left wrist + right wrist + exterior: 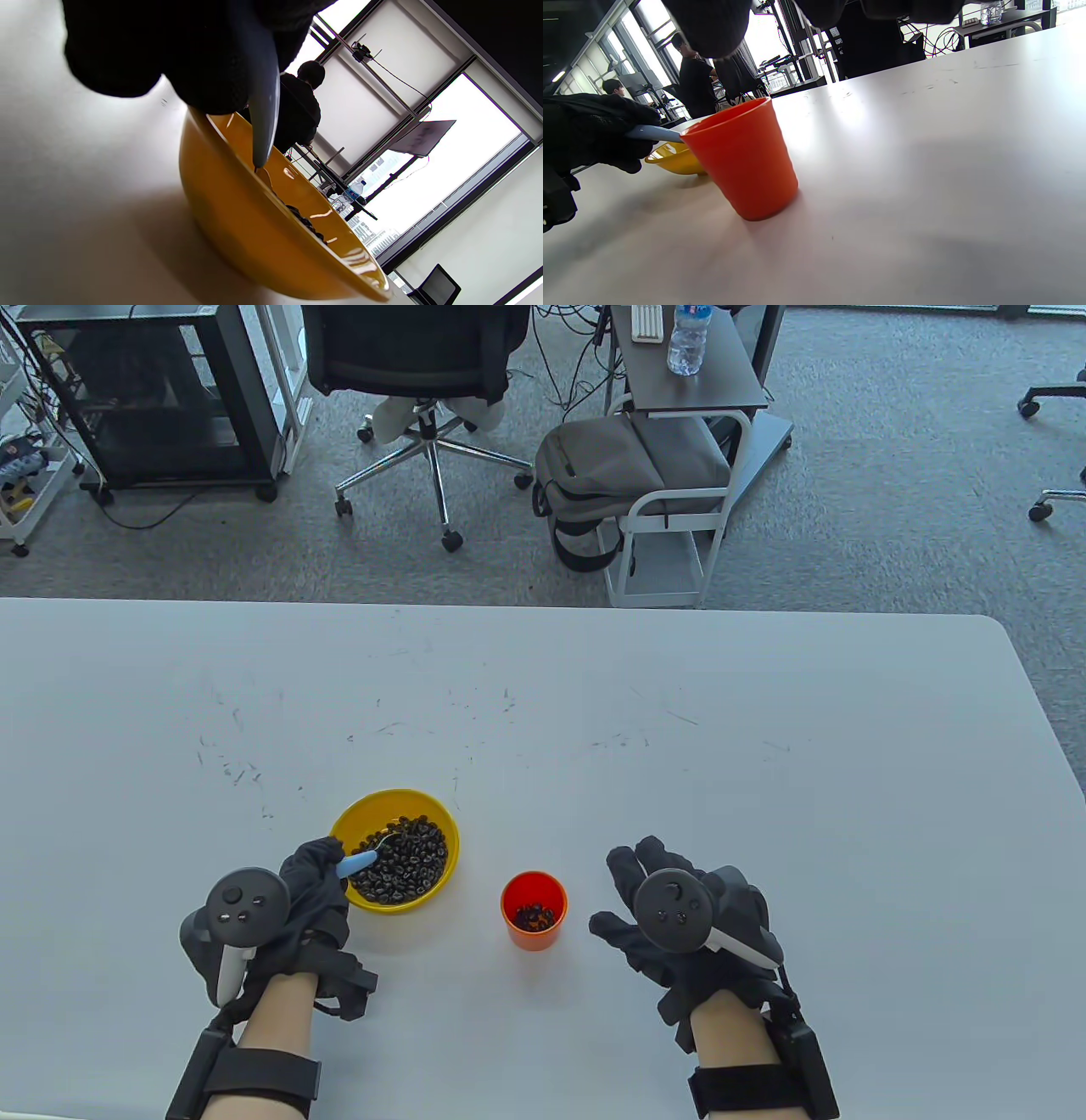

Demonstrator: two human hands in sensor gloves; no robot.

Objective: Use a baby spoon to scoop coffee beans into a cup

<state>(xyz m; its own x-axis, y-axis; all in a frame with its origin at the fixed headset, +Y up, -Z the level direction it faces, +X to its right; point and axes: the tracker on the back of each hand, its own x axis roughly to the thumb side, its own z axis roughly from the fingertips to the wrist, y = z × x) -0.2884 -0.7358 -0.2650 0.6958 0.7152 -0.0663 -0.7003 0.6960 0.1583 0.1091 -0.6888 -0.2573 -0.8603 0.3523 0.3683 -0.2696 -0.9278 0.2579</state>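
A yellow bowl (441, 824) of coffee beans (407, 861) sits left of centre on the white table. My left hand (310, 882) grips the blue handle of a baby spoon (360, 860), whose tip lies among the beans. The bowl (237, 224) and spoon handle (264, 110) fill the left wrist view. An orange cup (534, 911) with a few beans at its bottom stands right of the bowl. My right hand (653, 916) rests flat and empty on the table just right of the cup. The cup (742, 156) shows close in the right wrist view.
The white table (679, 729) stretches wide beyond the bowl and cup, with faint scuff marks. Past its far edge stand an office chair (424, 373), a backpack on a small cart (628, 475) and a side table with a water bottle (687, 339).
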